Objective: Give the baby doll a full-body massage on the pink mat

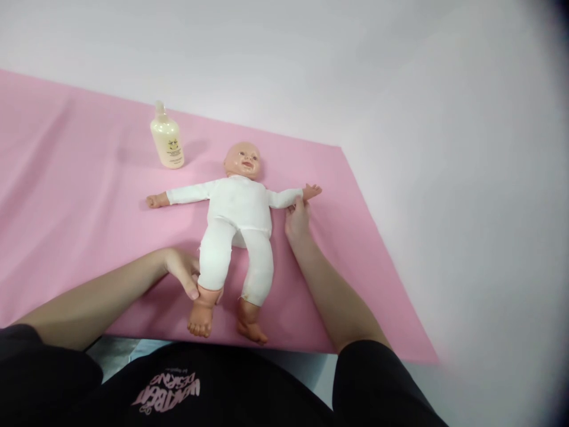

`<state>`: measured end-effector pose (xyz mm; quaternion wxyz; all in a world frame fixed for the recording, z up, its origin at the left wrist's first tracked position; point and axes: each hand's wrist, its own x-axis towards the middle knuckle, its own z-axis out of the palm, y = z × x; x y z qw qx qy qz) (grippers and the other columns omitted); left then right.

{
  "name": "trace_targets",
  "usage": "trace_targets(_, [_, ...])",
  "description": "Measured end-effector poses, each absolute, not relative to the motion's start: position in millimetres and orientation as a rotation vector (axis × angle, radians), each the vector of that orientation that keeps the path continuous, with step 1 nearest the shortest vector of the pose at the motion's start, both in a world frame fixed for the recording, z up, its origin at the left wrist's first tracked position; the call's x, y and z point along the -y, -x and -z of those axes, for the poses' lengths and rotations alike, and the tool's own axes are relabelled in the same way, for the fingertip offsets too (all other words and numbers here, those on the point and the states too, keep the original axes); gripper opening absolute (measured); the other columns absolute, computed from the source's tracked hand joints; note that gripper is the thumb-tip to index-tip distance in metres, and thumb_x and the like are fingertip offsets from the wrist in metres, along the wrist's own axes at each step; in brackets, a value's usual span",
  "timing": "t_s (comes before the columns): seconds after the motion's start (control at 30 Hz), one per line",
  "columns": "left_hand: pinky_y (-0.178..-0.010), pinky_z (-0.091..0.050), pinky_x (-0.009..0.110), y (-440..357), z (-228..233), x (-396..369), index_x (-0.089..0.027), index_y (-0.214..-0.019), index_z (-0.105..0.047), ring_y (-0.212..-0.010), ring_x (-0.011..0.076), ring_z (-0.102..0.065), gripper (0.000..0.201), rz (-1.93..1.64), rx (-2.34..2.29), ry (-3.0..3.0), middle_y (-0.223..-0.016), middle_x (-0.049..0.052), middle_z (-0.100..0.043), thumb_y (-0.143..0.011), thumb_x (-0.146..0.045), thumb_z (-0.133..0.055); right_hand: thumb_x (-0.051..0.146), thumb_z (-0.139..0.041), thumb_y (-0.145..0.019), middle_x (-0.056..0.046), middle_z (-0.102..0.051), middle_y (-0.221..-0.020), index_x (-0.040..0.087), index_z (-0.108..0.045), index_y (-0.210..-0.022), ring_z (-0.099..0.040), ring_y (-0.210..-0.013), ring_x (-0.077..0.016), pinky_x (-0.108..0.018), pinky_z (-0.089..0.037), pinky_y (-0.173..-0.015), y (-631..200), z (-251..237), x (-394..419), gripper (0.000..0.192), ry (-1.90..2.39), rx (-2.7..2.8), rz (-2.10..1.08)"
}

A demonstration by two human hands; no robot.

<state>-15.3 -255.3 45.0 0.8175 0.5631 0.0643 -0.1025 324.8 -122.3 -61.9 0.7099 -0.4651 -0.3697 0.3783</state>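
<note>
A baby doll [237, 213] in a white body suit lies on its back on a pink sheet [80, 196], arms spread out, feet toward me. My left hand [184, 273] grips the doll's leg just above the ankle on the left side. My right hand [297, 218] pinches the doll's sleeve at the wrist of its outstretched arm on the right.
A cream lotion bottle [167, 137] stands upright on the sheet, beyond the doll's left-side arm. The pink sheet ends at a slanted edge on the right, with white surface [466, 207] past it. My black shirt fills the bottom of the view.
</note>
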Motion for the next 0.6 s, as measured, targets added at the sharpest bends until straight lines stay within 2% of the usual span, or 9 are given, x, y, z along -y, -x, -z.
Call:
trace_targets(0.07, [-0.093, -0.06, 0.049, 19, -41, 253, -0.015, -0.104, -0.076, -0.096, 0.0377, -0.074, 0.042, 0.235, -0.084, -1.207, -0.082, 0.011, -0.073, -0.073, -0.038, -0.09, 0.05, -0.055, -0.093, -0.012, -0.058, -0.142, 0.028, -0.043, -0.131, -0.067, -0.124, -0.0213, -0.053, -0.056, -0.108, -321, 56, 127, 0.046, 1.044, 0.816, -0.822])
trace_targets(0.13, [-0.092, -0.058, 0.049, 21, -34, 251, -0.014, -0.102, -0.074, -0.089, 0.0357, -0.073, 0.047, 0.18, -0.051, -1.19, -0.079, 0.011, -0.071, -0.076, -0.05, -0.086, 0.053, -0.058, -0.092, -0.012, -0.056, -0.144, 0.028, -0.042, -0.133, -0.066, -0.126, -0.0219, -0.051, -0.057, -0.107, -316, 48, 135, 0.05, 1.057, 0.841, -0.774])
trace_targets(0.3, [-0.087, -0.054, 0.044, 20, -13, 247, -0.017, -0.088, -0.065, -0.076, 0.0266, -0.063, 0.062, -0.269, -0.069, -1.042, -0.069, 0.006, -0.063, -0.075, -0.078, -0.069, 0.06, -0.071, -0.086, -0.011, -0.058, -0.138, 0.029, -0.044, -0.135, -0.064, -0.128, -0.0253, -0.046, -0.056, -0.108, -300, 27, 156, 0.064, 0.995, 1.068, -0.596])
trace_targets(0.43, [-0.083, -0.05, 0.042, 14, -15, 244, -0.018, -0.079, -0.061, -0.068, 0.0222, -0.053, 0.061, -0.473, -0.187, -0.974, -0.061, 0.003, -0.057, -0.076, -0.079, -0.063, 0.061, -0.071, -0.087, -0.012, -0.058, -0.136, 0.027, -0.048, -0.134, -0.061, -0.13, -0.0279, -0.049, -0.055, -0.111, -285, 18, 170, 0.062, 0.934, 1.289, -0.465])
trace_targets(0.6, [-0.078, -0.049, 0.039, 8, -25, 247, -0.017, -0.078, -0.064, -0.065, 0.0208, -0.053, 0.058, -0.585, -0.239, -1.002, -0.06, 0.002, -0.055, -0.083, -0.074, -0.061, 0.048, -0.07, -0.093, -0.011, -0.063, -0.13, 0.027, -0.054, -0.134, -0.064, -0.125, -0.0278, -0.053, -0.052, -0.113, -280, 16, 182, 0.049, 0.891, 1.567, -0.301])
